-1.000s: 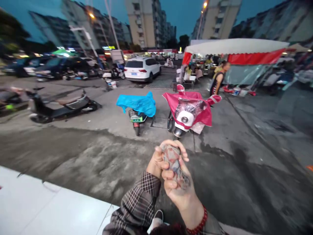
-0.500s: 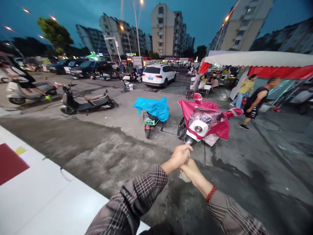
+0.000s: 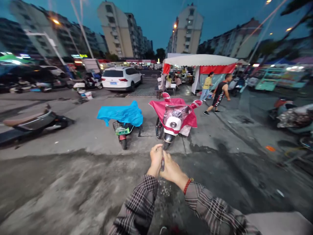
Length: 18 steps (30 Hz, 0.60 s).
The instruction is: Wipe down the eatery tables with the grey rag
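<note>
My left hand (image 3: 156,160) and my right hand (image 3: 171,169) meet in front of me, low in the middle of the head view, with fingers bent and pressed together. Between them shows a small dark thing (image 3: 162,164), too blurred to name; which hand grips it is unclear. Both sleeves are plaid, and a red bead bracelet (image 3: 187,186) circles my right wrist. Beyond my hands stands a scooter under a pink-red cover (image 3: 193,118). To its left is another scooter with a blue cover (image 3: 119,114).
A grey scooter (image 3: 36,121) stands at the left, a white car (image 3: 121,78) farther back. Two people walk near a white-roofed stall (image 3: 202,59). More scooters (image 3: 294,120) are at the right edge. A pale surface (image 3: 278,223) juts in at the lower right.
The view has swung right, so the white panel at the left is gone and stalls show at the right. My hands have changed their hold; the pale thing beneath them no longer shows.
</note>
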Each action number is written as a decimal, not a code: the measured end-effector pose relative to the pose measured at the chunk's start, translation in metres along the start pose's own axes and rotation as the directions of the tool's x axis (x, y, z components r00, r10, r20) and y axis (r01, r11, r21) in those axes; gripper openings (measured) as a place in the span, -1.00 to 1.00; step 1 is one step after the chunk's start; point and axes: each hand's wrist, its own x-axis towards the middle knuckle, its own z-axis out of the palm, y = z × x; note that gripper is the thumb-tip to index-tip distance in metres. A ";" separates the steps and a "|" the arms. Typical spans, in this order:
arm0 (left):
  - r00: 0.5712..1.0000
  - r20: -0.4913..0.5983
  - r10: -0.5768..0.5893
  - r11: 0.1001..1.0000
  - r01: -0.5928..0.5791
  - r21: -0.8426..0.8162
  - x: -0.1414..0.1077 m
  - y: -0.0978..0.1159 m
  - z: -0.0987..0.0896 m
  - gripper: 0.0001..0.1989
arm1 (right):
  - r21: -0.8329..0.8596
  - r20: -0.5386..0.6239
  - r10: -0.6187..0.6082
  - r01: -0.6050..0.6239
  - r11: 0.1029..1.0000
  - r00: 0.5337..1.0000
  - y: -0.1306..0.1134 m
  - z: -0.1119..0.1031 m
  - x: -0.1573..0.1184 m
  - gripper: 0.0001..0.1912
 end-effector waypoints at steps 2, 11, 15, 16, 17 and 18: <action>0.997 0.052 -0.058 0.997 0.061 -0.055 -0.009 0.006 0.006 -0.69 | -0.038 -0.023 0.058 -0.059 0.998 0.998 0.003 -0.002 -0.006 -0.15; 0.820 0.561 -0.114 0.845 0.377 -0.378 -0.019 0.059 -0.032 -0.36 | 0.970 0.147 0.187 -0.179 0.167 0.971 -0.033 -0.045 -0.039 -0.54; 0.763 0.639 0.102 0.745 0.367 -0.557 -0.027 0.081 -0.015 -0.13 | 0.728 0.346 -0.148 -0.364 -0.580 0.927 -0.070 -0.073 -0.053 -0.63; 0.768 0.618 0.169 0.719 0.333 -0.610 -0.030 0.084 -0.008 -0.08 | 0.623 0.363 -0.235 -0.422 -0.659 0.902 -0.076 -0.077 -0.056 -0.62; 0.779 0.587 0.221 0.694 0.297 -0.655 -0.033 0.086 -0.001 -0.06 | 0.539 0.366 -0.304 -0.467 -0.702 0.880 -0.079 -0.080 -0.058 -0.61; 0.792 0.555 0.254 0.677 0.264 -0.687 -0.036 0.087 0.003 -0.08 | 0.489 0.361 -0.347 -0.493 -0.720 0.865 -0.080 -0.082 -0.060 -0.60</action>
